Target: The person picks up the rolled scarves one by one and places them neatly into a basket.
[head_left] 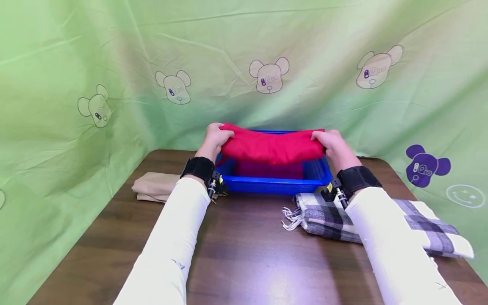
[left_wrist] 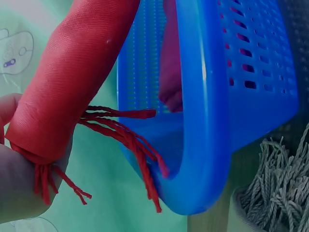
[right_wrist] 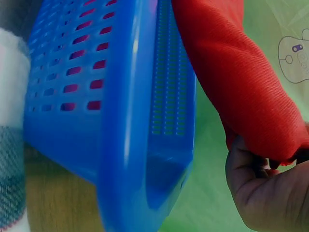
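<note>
A folded red scarf [head_left: 272, 146] with twisted fringe [left_wrist: 140, 145] is stretched between both hands, sagging a little at its middle. My left hand [head_left: 218, 137] grips its left end, thumb on top. At the other end my right hand [head_left: 331, 142] pinches the cloth, its fingers curled beneath in the right wrist view. Below the scarf stands a blue plastic basket [head_left: 267, 186] with slotted walls. Inside it lies a dark red or magenta folded cloth [head_left: 267, 169], partly covered from the head view by the scarf.
A folded beige cloth [head_left: 156, 186] with fringe lies left of the basket on the brown wooden table [head_left: 244, 254]. To the right, a grey and white checked scarf [head_left: 328, 220] lies partly beneath my right forearm. Green printed fabric [head_left: 228, 101] hangs behind the table.
</note>
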Demonstrator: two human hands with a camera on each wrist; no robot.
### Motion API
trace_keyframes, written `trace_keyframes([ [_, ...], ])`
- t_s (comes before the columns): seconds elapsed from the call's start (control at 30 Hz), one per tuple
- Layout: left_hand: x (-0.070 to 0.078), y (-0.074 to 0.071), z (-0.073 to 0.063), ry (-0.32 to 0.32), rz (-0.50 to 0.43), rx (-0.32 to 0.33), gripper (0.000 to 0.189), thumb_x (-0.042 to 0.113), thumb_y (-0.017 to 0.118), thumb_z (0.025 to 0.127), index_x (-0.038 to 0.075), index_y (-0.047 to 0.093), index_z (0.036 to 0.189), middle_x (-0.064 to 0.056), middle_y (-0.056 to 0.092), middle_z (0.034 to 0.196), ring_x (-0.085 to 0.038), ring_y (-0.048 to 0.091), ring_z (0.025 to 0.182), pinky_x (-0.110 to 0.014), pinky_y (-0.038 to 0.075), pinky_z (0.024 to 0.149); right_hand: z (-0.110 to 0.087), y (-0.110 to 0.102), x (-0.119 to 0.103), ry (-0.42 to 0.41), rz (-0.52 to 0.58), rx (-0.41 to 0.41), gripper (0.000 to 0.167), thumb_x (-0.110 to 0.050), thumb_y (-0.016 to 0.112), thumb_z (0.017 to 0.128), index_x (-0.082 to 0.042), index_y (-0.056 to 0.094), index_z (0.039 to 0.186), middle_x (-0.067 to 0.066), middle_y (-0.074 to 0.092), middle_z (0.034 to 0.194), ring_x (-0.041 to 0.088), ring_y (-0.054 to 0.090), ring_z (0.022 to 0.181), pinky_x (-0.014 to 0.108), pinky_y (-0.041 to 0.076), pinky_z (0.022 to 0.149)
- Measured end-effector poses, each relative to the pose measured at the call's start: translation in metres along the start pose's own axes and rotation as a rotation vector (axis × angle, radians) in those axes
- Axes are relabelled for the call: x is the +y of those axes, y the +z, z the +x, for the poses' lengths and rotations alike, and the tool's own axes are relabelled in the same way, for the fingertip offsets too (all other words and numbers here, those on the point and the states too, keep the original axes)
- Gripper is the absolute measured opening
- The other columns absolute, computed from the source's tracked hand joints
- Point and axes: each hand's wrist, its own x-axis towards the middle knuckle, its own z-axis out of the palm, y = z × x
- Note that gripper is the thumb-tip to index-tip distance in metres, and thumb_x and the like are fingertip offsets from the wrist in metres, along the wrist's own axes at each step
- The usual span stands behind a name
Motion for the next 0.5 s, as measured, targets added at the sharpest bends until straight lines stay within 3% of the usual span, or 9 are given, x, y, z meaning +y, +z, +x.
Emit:
trace_keyframes([
  [0.17,-0.006,-0.003,0.007,-0.018,0.026,0.046,0.055,-0.004,0.066,0.079,0.0,0.055,0.133,-0.011,0.052,0.135,-0.021,0.05,0.115,-0.031,0.049,0.089,0.006,0.008,0.001,-0.019,-0.022,-0.006,0.016,0.002,0.054,0.078,-0.009,0.051,0.067,-0.006,0.049,0.059,0.007,0.048,0.048,0.02,0.045,0.048],
  [0.5,-0.012,-0.002,0.016,-0.032,0.017,0.093,0.054,-0.005,0.068,0.078,0.0,0.057,0.131,-0.014,0.053,0.133,-0.025,0.051,0.116,-0.034,0.049,0.092,0.013,0.012,0.003,0.001,-0.044,-0.042,0.01,0.002,0.052,0.083,-0.006,0.05,0.076,-0.006,0.05,0.06,0.005,0.05,0.049,0.018,0.046,0.049],
])
